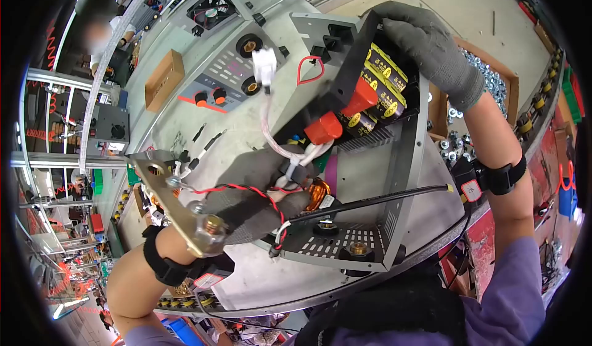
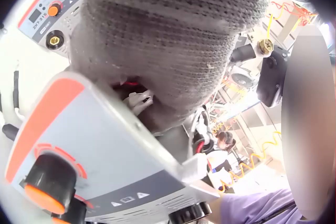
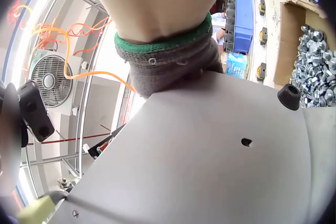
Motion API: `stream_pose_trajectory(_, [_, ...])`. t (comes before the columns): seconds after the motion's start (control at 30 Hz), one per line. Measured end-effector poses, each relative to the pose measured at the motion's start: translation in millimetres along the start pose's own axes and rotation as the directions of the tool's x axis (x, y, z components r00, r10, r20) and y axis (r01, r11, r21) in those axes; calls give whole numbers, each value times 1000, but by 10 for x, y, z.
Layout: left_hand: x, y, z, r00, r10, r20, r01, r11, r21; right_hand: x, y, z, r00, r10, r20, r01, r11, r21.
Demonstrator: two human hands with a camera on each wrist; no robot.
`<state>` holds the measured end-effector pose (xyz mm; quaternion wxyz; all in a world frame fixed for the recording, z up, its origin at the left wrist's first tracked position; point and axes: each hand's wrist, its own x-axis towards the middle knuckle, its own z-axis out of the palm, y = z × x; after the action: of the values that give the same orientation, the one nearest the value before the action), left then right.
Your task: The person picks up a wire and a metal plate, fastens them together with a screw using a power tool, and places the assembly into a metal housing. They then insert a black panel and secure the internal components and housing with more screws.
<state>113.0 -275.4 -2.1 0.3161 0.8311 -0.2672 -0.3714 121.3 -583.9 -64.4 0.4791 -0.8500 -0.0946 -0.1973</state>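
Note:
A grey welding machine casing [image 1: 404,179] stands tilted in front of me, its inside exposed. Black-and-gold capacitors [image 1: 385,69] sit in its black frame beside two red caps [image 1: 324,128]. My gloved right hand [image 1: 435,53] grips the top edge of that frame; its fingertips are hidden behind the casing in the right wrist view. Deep among the wires, my gloved left hand [image 1: 256,192] pinches a white wire bundle [image 1: 296,164] near a copper coil [image 1: 319,193]. A red-and-black twisted wire [image 1: 246,187] crosses this hand. The orange-striped panel [image 2: 105,145] partly covers it in the left wrist view.
Another welding machine [image 1: 228,69] lies beyond, with a fan [image 1: 211,10] behind it. Boxes of bolts and nuts [image 1: 493,78] stand at the right. A small cardboard box [image 1: 164,80] is at the left. One black-sleeved cable [image 1: 376,199] juts across the casing.

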Motion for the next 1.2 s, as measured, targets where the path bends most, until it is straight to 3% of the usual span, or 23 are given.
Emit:
stream_pose_trajectory(0.03, [11,-13,-6,984,176,39,-180,967,178,3,-36,1,998,60,-9,-60,998,9])
stream_pose_trajectory(0.1, [46,-13,66,989,137,58,-141,987,78,-26,-12,59,998,47,-38,-46,999,25])
stream_pose_trajectory(0.17, [98,-146,128,949,311,50,-307,949,-75,-10,-39,27,997,24,-67,-22,999,29])
stream_pose_trajectory(0.23, [141,-109,170,939,339,59,-336,940,-51,21,-111,-51,987,112,116,-111,994,-14])
stream_pose_trajectory(0.3, [227,-278,233,821,567,73,-571,809,137,38,-185,-91,984,97,149,-87,994,-71])
stream_pose_trajectory(0.33, [196,-283,284,883,468,37,-469,875,119,30,-199,-95,987,11,159,7,994,-109])
stream_pose_trajectory(0.37, [162,-291,293,886,463,37,-464,876,130,30,-219,-100,982,-74,173,100,985,-144])
stream_pose_trajectory(0.4, [176,-267,297,894,446,39,-448,890,90,85,-366,-174,955,-127,266,216,916,-338])
stream_pose_trajectory(0.43, [190,-244,304,903,428,39,-429,902,47,159,-492,-215,952,-130,276,225,912,-344])
stream_pose_trajectory(0.47, [182,-221,292,901,433,29,-433,900,40,233,-612,-231,860,-281,426,486,707,-514])
stream_pose_trajectory(0.5, [168,-190,273,909,413,54,-416,907,73,294,-710,-224,720,-363,592,694,408,-593])
stream_pose_trajectory(0.53, [157,-167,253,917,391,79,-398,911,106,306,-799,-190,662,-293,690,749,302,-590])
stream_pose_trajectory(0.63, [151,-143,217,939,317,137,-333,935,121,236,-865,-251,593,-214,776,802,239,-547])
stream_pose_trajectory(0.7, [171,-234,278,949,302,97,-313,938,148,71,-884,-301,597,-229,769,801,217,-557])
stream_pose_trajectory(0.77, [230,-303,300,925,368,96,-376,924,72,-99,-1004,-369,650,-92,755,760,50,-648])
stream_pose_trajectory(0.8, [219,-218,282,935,323,146,-333,941,51,-194,-976,-335,705,42,708,689,196,-698])
stream_pose_trajectory(0.83, [206,30,202,948,159,274,-205,968,147,-225,-957,-359,710,49,703,685,185,-705])
stream_pose_trajectory(0.9, [310,-216,345,904,341,256,-395,897,199,-252,-957,-476,677,74,732,688,288,-666])
stream_pose_trajectory(0.93, [289,-181,338,899,324,297,-387,902,190,-141,-952,-617,656,-102,748,690,485,-538])
stream_pose_trajectory(0.97, [253,-129,266,885,335,324,-402,901,166,-109,-960,-773,765,-29,644,412,790,-454])
stream_pose_trajectory(1.03, [270,-189,293,867,430,251,-461,884,75,-119,-834,-968,929,-120,350,284,837,-467])
stream_pose_trajectory(1.13, [260,-213,286,846,435,308,-482,871,94,-268,-670,-1055,975,-135,179,192,914,-358])
stream_pose_trajectory(1.2, [248,-149,264,862,404,306,-454,884,111,-385,-702,-996,979,-60,194,126,928,-352])
